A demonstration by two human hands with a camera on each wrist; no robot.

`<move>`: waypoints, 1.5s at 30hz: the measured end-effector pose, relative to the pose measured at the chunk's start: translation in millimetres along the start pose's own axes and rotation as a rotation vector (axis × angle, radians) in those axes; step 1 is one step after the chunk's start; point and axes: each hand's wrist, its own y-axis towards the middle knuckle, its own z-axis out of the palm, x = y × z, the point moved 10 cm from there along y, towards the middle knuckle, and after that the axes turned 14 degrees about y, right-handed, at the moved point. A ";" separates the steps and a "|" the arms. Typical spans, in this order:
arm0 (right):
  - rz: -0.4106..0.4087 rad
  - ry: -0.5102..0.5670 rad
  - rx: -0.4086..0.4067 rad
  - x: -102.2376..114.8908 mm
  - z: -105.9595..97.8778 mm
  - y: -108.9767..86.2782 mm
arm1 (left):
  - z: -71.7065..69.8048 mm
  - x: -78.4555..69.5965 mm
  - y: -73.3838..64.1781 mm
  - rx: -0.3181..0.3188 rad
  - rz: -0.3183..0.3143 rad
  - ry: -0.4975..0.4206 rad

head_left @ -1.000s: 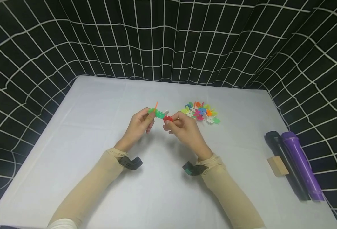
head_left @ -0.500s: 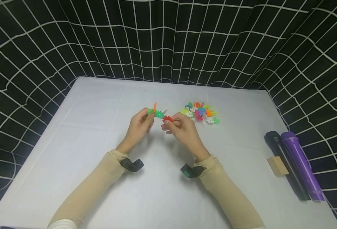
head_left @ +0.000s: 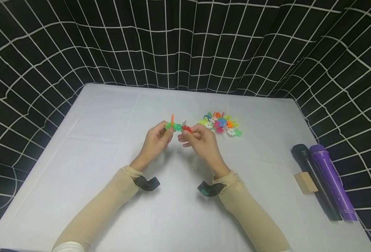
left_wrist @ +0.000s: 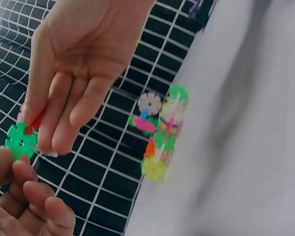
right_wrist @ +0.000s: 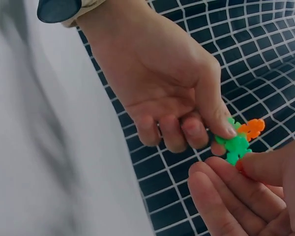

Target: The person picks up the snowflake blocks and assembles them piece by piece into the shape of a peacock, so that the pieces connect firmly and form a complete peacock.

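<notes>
My left hand [head_left: 155, 141] pinches a green snowflake building disc [head_left: 169, 125] between thumb and index finger. An orange disc [head_left: 172, 119] sticks up from it, edge-on in the head view. On its right side a second green disc [head_left: 178, 127] joins on, with a white disc [head_left: 183, 123] standing at its far edge. My right hand [head_left: 205, 142] pinches a red disc [head_left: 186, 128] right at that end of the chain. In the right wrist view the red disc [right_wrist: 240, 165] is mostly hidden by the thumb. Both hands are held above the table.
A pile of multicoloured snowflake discs [head_left: 222, 122] lies just beyond my right hand on the white table [head_left: 109, 115]. At the right edge lie a black microphone-shaped object [head_left: 315, 182], a purple one [head_left: 333, 182] and a wooden block [head_left: 306, 182]. Black gridded cloth [head_left: 185, 45] surrounds the table.
My left hand has shifted slightly right and nearer, bringing the green discs closer to my right hand. The red disc has tilted in the right hand's pinch. The pile has stayed put.
</notes>
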 end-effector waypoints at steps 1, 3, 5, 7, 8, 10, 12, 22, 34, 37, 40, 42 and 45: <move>0.002 0.002 0.001 -0.2 -0.2 -0.1 | 1.0 -0.2 0.0 0.004 0.001 0.002; 0.015 -0.005 0.013 -1.1 -0.5 0.6 | 2.9 0.3 0.3 0.015 -0.005 0.007; 0.035 -0.026 0.034 -1.5 -0.9 1.5 | 5.4 2.7 0.4 0.030 -0.025 0.006; 0.070 -0.075 0.074 -1.7 -2.5 2.4 | 8.8 7.0 0.3 0.050 -0.054 0.008; 0.087 -0.110 0.095 -0.9 -4.7 2.8 | 10.6 9.6 0.3 0.059 -0.069 0.009; 0.097 -0.185 0.096 4.5 -16.4 4.3 | 13.1 14.5 -0.3 0.070 -0.104 0.013; 0.074 -0.272 0.038 14.5 -39.3 7.0 | 12.9 17.4 -0.6 0.071 -0.124 0.026; 0.318 -0.689 -0.180 -21.6 -148.0 33.3 | 9.4 26.5 1.2 0.077 -0.155 0.021; 0.421 -0.815 -0.082 -39.4 -150.8 49.0 | 5.7 25.9 0.4 0.054 -0.162 0.031; 0.472 -0.774 -0.017 -39.0 -148.6 44.7 | 2.0 24.6 1.5 0.043 -0.159 0.024; 0.534 -0.775 0.031 -40.1 -148.5 39.6 | 1.3 24.7 3.9 0.047 -0.152 0.025; 0.547 -0.806 0.048 -41.3 -149.0 37.7 | 1.9 25.0 4.6 0.050 -0.150 0.027; 0.542 -0.867 0.078 -45.7 -147.8 35.9 | 4.2 26.5 5.0 0.058 -0.149 0.022</move>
